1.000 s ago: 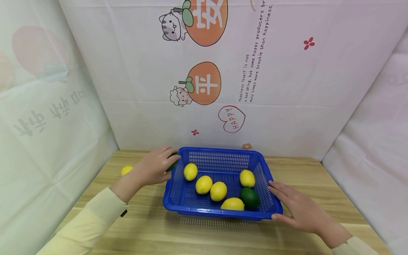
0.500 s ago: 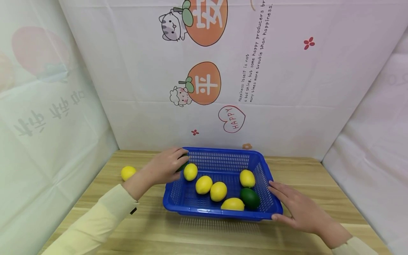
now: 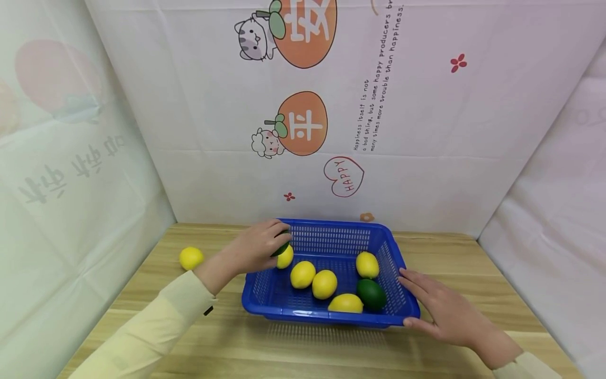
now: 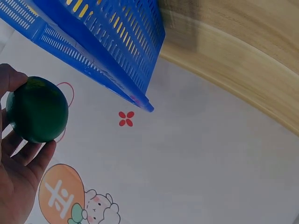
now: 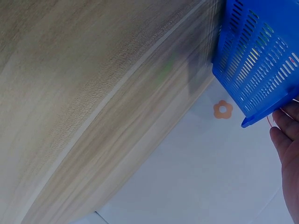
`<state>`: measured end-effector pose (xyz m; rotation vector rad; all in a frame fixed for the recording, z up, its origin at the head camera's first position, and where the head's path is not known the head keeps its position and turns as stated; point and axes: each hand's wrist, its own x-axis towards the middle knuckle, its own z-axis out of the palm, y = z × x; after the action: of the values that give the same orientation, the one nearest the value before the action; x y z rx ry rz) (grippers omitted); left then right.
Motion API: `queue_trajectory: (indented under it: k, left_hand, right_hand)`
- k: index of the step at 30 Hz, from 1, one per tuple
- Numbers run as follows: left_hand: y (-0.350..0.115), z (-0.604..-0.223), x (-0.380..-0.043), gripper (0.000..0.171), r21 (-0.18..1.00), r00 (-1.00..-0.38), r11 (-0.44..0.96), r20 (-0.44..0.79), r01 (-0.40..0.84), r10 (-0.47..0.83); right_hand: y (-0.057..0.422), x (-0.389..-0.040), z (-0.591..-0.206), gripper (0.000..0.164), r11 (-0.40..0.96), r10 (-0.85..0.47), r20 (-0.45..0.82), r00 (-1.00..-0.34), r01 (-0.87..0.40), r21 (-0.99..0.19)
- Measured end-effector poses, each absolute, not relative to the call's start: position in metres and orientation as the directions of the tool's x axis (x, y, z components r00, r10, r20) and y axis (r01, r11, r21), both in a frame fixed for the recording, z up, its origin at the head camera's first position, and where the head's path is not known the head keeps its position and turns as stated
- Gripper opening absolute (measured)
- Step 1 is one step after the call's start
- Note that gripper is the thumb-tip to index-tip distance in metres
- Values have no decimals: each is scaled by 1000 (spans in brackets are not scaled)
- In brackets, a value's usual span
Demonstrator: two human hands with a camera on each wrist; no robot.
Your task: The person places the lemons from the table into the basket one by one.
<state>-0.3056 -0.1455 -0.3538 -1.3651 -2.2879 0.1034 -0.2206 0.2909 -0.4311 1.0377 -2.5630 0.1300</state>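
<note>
In the head view my left hand (image 3: pixel 258 246) grips a dark green avocado (image 3: pixel 282 243) above the left side of a blue mesh basket (image 3: pixel 303 315). Thumb and fingers curl round this smooth avocado (image 4: pixel 38 109) in the left wrist view. Several yellow lemons (image 3: pixel 303 275) lie in the basket; the leftmost is partly covered by the hand and avocado. A second dark green avocado (image 3: pixel 371 295) sits at the basket's right, between two lemons. My right hand (image 3: pixel 447 310) rests with extended fingers against the basket's right rim (image 5: pixel 275 106), thumb by the front corner.
One lemon (image 3: pixel 191 258) lies on the wooden table (image 3: pixel 213 347) left of the basket, beyond my left forearm. A printed white cloth (image 3: pixel 402 200) rises right behind the basket, and white cloth walls close off both sides.
My left hand has moved right with the avocado, from outside the basket's left rim to over its left side. The table lemon is now fully uncovered. My right hand stays put.
</note>
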Motion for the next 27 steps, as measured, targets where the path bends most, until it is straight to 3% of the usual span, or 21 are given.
queue_trajectory:
  k: [27]
  left_hand:
    - [-119,-360,-319,46,-304,-426,485,241,820,872]
  right_hand:
    - [290,-220,-430,75,734,-645,357,-676,-678,42]
